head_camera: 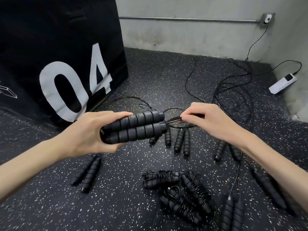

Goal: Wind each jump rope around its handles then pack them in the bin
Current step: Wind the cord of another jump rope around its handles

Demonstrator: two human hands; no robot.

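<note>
At the upper left of the frame stands a big black box [63, 52] marked "04" in white, its left side cut off by the edge. Below it, at centre left, the left hand [90, 130] wraps its fingers around a pair of handles [135, 126], two ribbed black foam grips held side by side and pointing toward the right. From their right ends a thin black cord [173, 121] runs out, and the right hand [210, 122] at centre right pinches that cord between thumb and fingertips just beside the handle ends. On the speckled floor [50, 205] at lower left lies another unwound pair [86, 174], side by side. Lower centre holds three wound ropes [180, 192] heaped together, cord coiled around their grips. Behind the hands, more loose handles [182, 141] lie on the floor, some partly hidden by the right forearm, and their cords tangle [233, 97] toward the upper right so that single ropes cannot be told apart. At lower right a blurred pair [233, 212] is cut off by the frame. A white power strip [282, 85] lies at far right by the wall.
</note>
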